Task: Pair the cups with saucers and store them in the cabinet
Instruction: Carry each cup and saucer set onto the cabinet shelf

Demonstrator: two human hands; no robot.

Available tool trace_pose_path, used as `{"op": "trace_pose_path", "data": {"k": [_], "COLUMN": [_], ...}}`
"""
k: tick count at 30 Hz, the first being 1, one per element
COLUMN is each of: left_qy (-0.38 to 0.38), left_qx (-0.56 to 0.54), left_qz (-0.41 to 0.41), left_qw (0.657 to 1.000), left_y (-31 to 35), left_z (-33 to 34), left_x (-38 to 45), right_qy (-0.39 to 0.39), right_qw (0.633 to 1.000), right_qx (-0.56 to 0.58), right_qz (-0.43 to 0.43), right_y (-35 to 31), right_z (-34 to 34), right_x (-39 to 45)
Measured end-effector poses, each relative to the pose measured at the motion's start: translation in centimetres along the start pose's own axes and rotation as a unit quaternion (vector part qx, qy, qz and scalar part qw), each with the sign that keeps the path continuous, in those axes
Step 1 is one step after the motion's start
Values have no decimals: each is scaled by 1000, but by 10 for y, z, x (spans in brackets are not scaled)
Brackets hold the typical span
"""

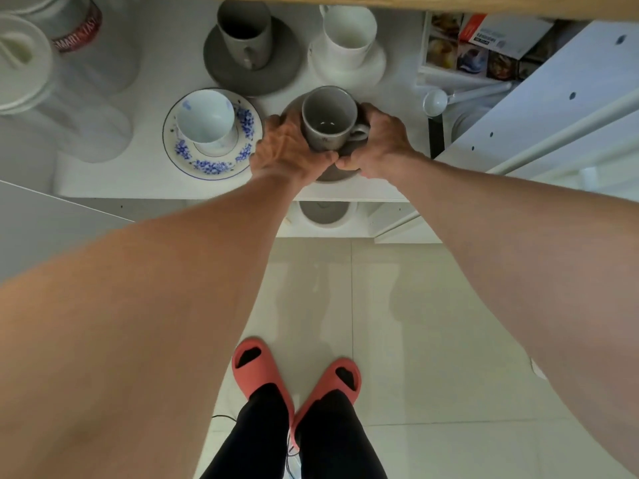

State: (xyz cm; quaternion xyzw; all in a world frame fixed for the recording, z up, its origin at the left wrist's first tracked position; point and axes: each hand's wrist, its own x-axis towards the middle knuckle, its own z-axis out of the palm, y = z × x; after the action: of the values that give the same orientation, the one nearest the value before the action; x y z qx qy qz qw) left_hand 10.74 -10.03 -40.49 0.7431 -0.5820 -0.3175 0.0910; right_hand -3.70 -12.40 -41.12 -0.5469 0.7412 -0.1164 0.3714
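A grey cup (328, 115) stands on a dark grey saucer (333, 172) at the front edge of the white cabinet shelf (145, 183). My left hand (288, 146) grips the saucer's left side and my right hand (383, 141) grips its right side, thumbs meeting in front of the cup. On the shelf, a blue-flowered white cup (205, 115) sits on its matching saucer (211, 165) to the left. Behind are a grey cup (245, 29) on a grey saucer (252, 77) and a white cup (347, 32) on a white saucer (349, 72).
Clear plastic containers with white lids (24, 60) crowd the shelf's left. A white scoop (437, 100) and boxes (473, 43) lie to the right, beside an open white cabinet door (553, 108). A lower shelf holds a grey dish (323, 212). My feet in red slippers (262, 368) stand on pale tiles.
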Motion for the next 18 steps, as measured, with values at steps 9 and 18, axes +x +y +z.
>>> {"op": "trace_pose_path", "data": {"k": [9, 18], "left_qy": [-29, -17], "left_qx": [46, -32], "left_qz": [7, 6], "left_qw": [999, 999], "left_y": [1, -1], "left_z": [-8, 1], "left_x": [0, -85], "right_qy": [-4, 27], "right_qw": [1000, 998], "right_qx": [-21, 5], "right_qz": [17, 61], "right_y": [-10, -2], "right_z": [-10, 7], "right_x": [-14, -93]}}
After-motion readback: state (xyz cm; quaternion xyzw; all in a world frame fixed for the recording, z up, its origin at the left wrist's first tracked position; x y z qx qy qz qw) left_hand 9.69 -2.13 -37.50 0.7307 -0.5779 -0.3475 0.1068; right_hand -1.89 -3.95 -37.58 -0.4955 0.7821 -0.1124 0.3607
